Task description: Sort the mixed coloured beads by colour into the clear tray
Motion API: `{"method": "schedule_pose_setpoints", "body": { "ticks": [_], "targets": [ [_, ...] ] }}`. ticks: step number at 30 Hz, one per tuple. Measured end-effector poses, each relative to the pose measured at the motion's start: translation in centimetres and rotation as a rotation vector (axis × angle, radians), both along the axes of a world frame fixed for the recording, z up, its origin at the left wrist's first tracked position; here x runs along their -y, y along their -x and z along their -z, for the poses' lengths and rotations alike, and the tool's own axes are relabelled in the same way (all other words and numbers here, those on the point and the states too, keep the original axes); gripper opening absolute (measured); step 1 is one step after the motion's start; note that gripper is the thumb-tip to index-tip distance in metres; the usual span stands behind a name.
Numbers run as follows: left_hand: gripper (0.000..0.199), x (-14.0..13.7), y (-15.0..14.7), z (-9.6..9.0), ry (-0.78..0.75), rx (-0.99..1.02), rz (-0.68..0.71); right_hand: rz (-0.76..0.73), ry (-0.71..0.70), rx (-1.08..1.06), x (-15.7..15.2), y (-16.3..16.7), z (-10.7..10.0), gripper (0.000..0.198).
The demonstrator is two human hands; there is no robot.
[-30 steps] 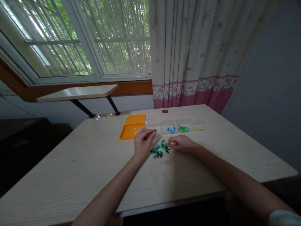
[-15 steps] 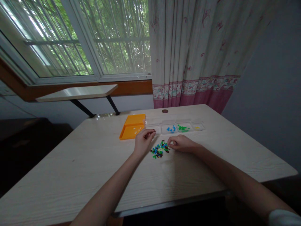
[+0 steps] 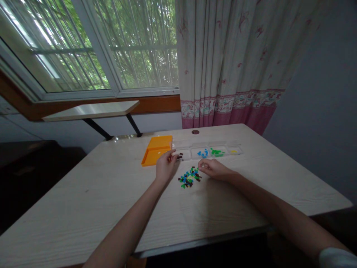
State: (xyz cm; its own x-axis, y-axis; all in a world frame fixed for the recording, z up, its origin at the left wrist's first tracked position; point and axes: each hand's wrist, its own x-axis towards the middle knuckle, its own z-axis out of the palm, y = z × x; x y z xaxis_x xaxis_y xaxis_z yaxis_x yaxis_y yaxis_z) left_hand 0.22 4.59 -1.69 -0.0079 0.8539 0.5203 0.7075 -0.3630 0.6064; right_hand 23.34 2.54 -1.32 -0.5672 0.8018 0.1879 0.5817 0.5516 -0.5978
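Note:
My left hand (image 3: 165, 166) is at the left compartment of a clear plastic tray (image 3: 190, 153), thumb and forefinger apart with nothing visible between them. Dark brown pieces (image 3: 180, 156) lie in that compartment beside my fingertips. My right hand (image 3: 214, 169) is at the right edge of a mixed pile of small blue, green, brown and yellow pieces (image 3: 189, 176). Its fingers are curled into a pinch, and whatever they may hold is hidden. Other compartments hold blue pieces (image 3: 202, 153), green pieces (image 3: 216, 152) and a little yellow (image 3: 233, 151).
An orange hinged case (image 3: 159, 143) lies unfolded left of the tray, with a few white pieces (image 3: 159, 152) in it, partly behind my left hand. A raised shelf (image 3: 95, 108) on black legs stands at the desk's back left. A round hole (image 3: 195, 132) is near the back edge.
My left hand has drawn back slightly left and its fingers have parted, with brown pieces now showing in the left compartment. My right hand has barely shifted at the pile.

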Motion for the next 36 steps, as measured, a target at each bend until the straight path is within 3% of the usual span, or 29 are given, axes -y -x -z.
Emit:
{"method": "schedule_pose_setpoints", "body": {
  "ticks": [4, 7, 12, 21, 25, 36],
  "targets": [
    [0.021, 1.2, -1.0, -0.1, -0.032, -0.112, 0.345, 0.002, 0.138, -0.181, 0.0, 0.5, 0.4, 0.024],
    [0.021, 2.4, -1.8, -0.4, -0.061, -0.222, 0.506, -0.017, 0.268, -0.308, -0.1, 0.8, 0.7, 0.032],
    [0.021, 3.1, -2.1, -0.9, -0.084, -0.352, 0.542, -0.048, 0.411, -0.422, -0.2, 1.2, 0.9, 0.036],
    [0.021, 3.2, -2.1, -1.0, -0.107, -0.416, 0.529, -0.07, 0.513, -0.448, 0.0, 1.5, 0.9, 0.037],
    [0.02, 3.2, -2.2, -1.0, -0.087, -0.374, 0.532, -0.064, 0.408, -0.445, 0.0, 1.4, 1.1, 0.033],
    [0.019, 3.1, -2.4, -0.9, -0.004, -0.174, 0.507, 0.127, -0.182, -0.132, 0.7, 1.3, 0.4, 0.017]
  ]
}}
